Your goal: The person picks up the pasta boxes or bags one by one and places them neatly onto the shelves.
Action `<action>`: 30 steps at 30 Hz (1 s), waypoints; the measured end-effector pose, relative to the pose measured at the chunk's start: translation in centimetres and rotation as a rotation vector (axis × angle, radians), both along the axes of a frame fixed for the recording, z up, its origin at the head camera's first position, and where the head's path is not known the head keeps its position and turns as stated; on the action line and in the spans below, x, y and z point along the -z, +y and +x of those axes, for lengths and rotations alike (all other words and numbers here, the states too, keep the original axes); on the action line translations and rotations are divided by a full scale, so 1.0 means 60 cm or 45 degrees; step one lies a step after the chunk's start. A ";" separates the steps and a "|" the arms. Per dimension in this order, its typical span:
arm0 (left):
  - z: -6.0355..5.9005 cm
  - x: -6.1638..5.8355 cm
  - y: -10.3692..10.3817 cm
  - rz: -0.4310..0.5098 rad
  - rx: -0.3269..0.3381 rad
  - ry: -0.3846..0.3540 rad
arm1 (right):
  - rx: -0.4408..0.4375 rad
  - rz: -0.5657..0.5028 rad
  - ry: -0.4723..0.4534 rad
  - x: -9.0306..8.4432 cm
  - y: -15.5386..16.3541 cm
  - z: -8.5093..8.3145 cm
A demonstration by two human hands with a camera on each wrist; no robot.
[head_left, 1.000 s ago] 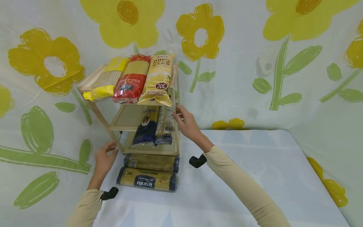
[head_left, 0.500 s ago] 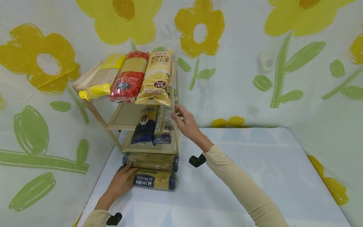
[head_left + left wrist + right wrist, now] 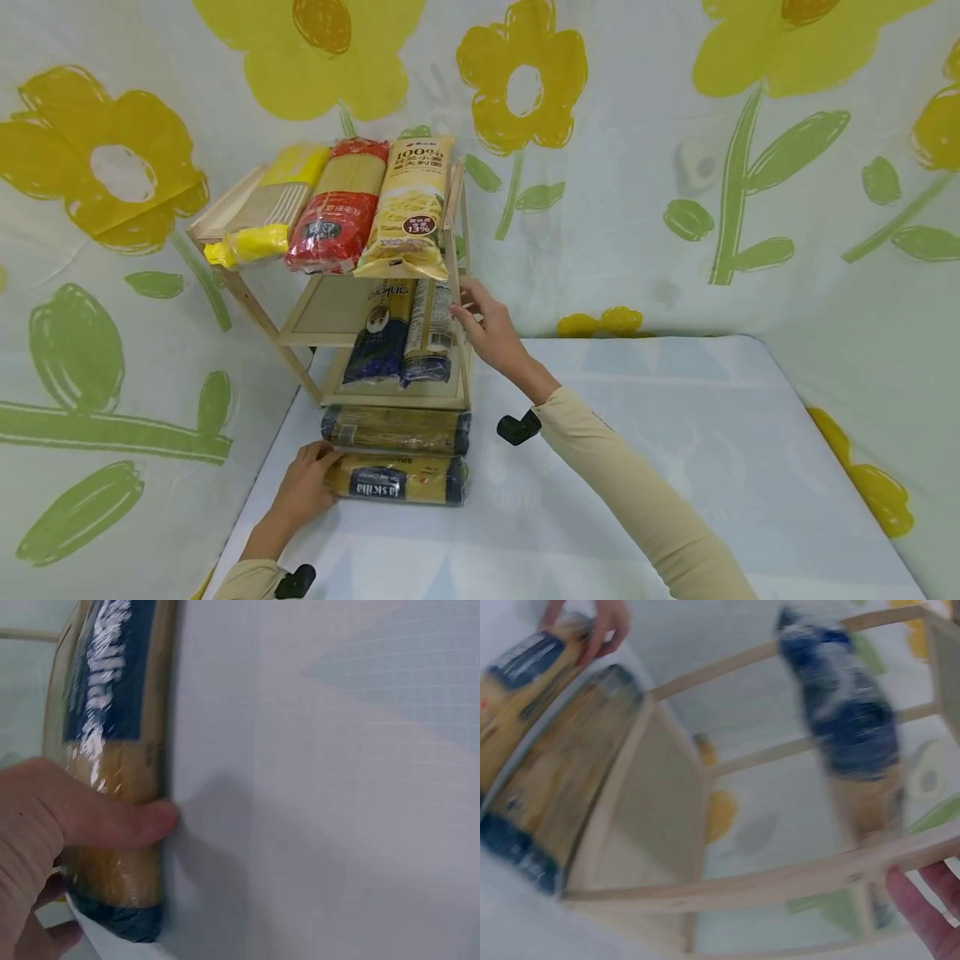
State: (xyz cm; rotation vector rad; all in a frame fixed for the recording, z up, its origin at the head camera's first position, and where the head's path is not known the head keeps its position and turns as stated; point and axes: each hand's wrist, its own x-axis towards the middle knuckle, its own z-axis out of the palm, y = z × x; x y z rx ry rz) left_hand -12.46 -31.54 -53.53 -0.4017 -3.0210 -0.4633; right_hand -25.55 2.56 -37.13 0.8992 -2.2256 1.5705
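Observation:
In the head view my left hand (image 3: 303, 485) grips the left end of the front spaghetti pack (image 3: 405, 481), which lies on the table before the shelf. The left wrist view shows the thumb across this clear-wrapped pack (image 3: 112, 772) with its dark blue label; the other fingers are mostly hidden behind it. A second spaghetti pack (image 3: 405, 427) lies parallel behind it, against the shelf's foot. My right hand (image 3: 495, 332) holds the right front post of the wooden shelf (image 3: 255, 300). In the right wrist view its fingertips (image 3: 915, 907) meet the wooden bar.
Yellow (image 3: 273, 196), red (image 3: 341, 208) and cream (image 3: 408, 208) pasta packs lie on the top tier. Two blue-ended packs, one ankara pack (image 3: 382, 329) and one with a barcode (image 3: 429, 333), lean on a lower tier. The white table (image 3: 637, 467) extends right, before a flowered cloth wall.
My left hand has gone from beside the shelf's left leg down to the front spaghetti pack and now grips its left end. The right hand stays at the shelf post.

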 end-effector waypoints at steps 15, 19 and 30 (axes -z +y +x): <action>0.017 -0.008 -0.013 -0.066 0.030 -0.378 | -0.046 0.109 -0.158 -0.017 0.006 0.002; 0.024 -0.009 -0.016 -0.003 -0.007 -0.366 | -0.067 0.070 -0.166 -0.052 0.007 0.000; 0.041 -0.030 -0.007 0.035 -0.011 -0.363 | -0.015 0.190 -0.060 -0.071 0.007 -0.002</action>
